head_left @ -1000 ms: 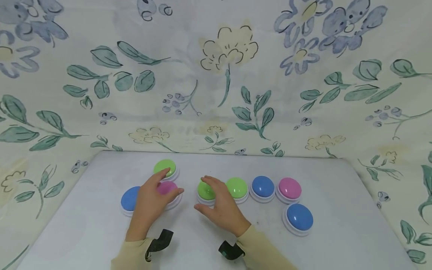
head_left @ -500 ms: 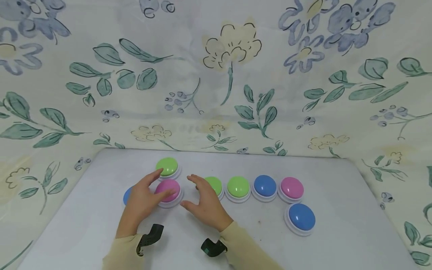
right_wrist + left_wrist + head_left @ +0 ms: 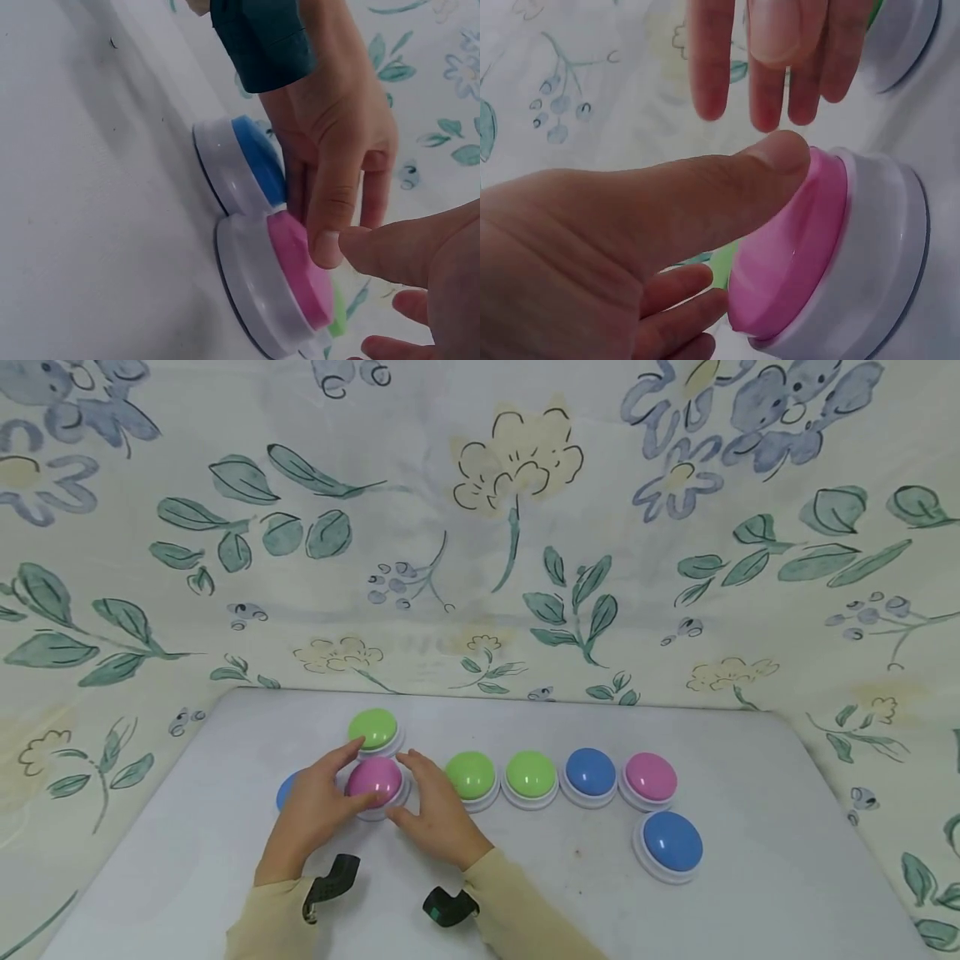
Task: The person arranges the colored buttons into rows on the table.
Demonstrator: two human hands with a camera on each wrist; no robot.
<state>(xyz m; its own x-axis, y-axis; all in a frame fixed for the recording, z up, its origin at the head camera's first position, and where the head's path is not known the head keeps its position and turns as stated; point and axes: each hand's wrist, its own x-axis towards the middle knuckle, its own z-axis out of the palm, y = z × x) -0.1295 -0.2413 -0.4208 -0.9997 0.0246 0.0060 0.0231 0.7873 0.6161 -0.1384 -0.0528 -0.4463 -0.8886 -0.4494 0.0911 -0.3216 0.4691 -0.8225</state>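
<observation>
While my left hand [image 3: 311,810] and right hand [image 3: 438,817] stood apart on either side of the pink button [image 3: 372,778], fingers loosely curved, it sat just nearer me than a green button [image 3: 372,728], beside a blue button [image 3: 244,166]; whether either hand touched its dome, I couldn't quite tell.

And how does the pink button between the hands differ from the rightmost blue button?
The pink button sits between the left hand and the right hand; the blue button stands apart from both. In the head view, the left hand partly covers the pink button; the blue button shows whole. Both are domed, with white bases.
</observation>
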